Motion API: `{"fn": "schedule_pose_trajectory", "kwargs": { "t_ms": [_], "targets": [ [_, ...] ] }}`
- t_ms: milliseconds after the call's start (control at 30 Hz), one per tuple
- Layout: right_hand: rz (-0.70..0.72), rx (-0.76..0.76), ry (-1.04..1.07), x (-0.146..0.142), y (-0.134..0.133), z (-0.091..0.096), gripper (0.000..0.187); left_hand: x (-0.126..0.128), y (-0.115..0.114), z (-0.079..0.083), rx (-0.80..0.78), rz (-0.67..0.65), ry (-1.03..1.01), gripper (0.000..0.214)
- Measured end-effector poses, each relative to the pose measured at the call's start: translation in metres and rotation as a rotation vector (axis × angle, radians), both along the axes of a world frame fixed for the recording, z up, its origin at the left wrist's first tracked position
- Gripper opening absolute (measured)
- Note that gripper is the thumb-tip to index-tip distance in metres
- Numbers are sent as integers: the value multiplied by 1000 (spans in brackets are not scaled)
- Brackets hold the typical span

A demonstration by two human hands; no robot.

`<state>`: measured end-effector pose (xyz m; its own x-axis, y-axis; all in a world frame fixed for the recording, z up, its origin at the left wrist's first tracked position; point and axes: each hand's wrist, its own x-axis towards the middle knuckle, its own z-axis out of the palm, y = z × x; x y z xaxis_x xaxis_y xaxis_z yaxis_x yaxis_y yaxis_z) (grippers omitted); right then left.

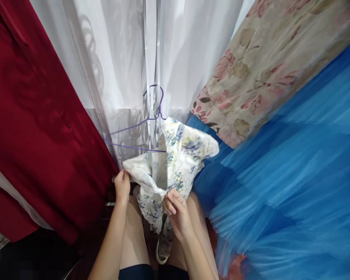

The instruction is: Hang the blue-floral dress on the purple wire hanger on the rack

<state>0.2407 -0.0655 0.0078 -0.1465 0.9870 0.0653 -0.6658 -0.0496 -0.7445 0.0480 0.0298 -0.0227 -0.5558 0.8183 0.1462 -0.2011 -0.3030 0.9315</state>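
Note:
A white garment (pixel 182 155) with a blue and yellow flower print hangs in front of me, one shoulder over a purple wire hanger (pixel 128 126). The hanger's left arm is bare. My left hand (pixel 123 184) is closed on the edge of the garment's loose left shoulder, holding it out to the side. My right hand (pixel 176 210) pinches the garment's front edge near the neckline, close to the middle. Lower folds of the cloth drop between my knees, and part of the garment is hidden behind my right hand.
White curtains (pixel 113 50) with pale ribbons fall behind the hanger. On the left hangs red cloth (pixel 46 147). To the right are a beige cloth with pink flowers (pixel 251 70) and a mass of blue tulle (pixel 280 186). My bare legs (pixel 134 237) are below.

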Motion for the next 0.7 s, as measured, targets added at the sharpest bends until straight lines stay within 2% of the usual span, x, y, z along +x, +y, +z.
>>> {"fn": "schedule_pose_trajectory", "kwargs": {
  "t_ms": [100, 200, 300, 400, 567, 700],
  "targets": [
    [17, -16, -32, 0, -5, -9, 29, 18, -18, -13, -59, -93, 18, 34],
    [12, -47, -36, -2, -9, -15, 30, 29, -42, -10, -68, -197, -169, 34],
    [-38, -66, -52, -3, -12, -16, 29, 32, -69, 6, -7, -349, -438, 29],
    [-61, -53, -121, -4, -14, -16, 31, 33, -90, 29, 42, -461, -523, 30],
    [-75, -60, -155, -8, -13, -18, 34, 44, -107, 58, 106, -593, -686, 27],
    [-53, -80, -162, -12, -17, -23, 34, 48, -118, 68, 20, -623, -912, 17]
  ]
}}
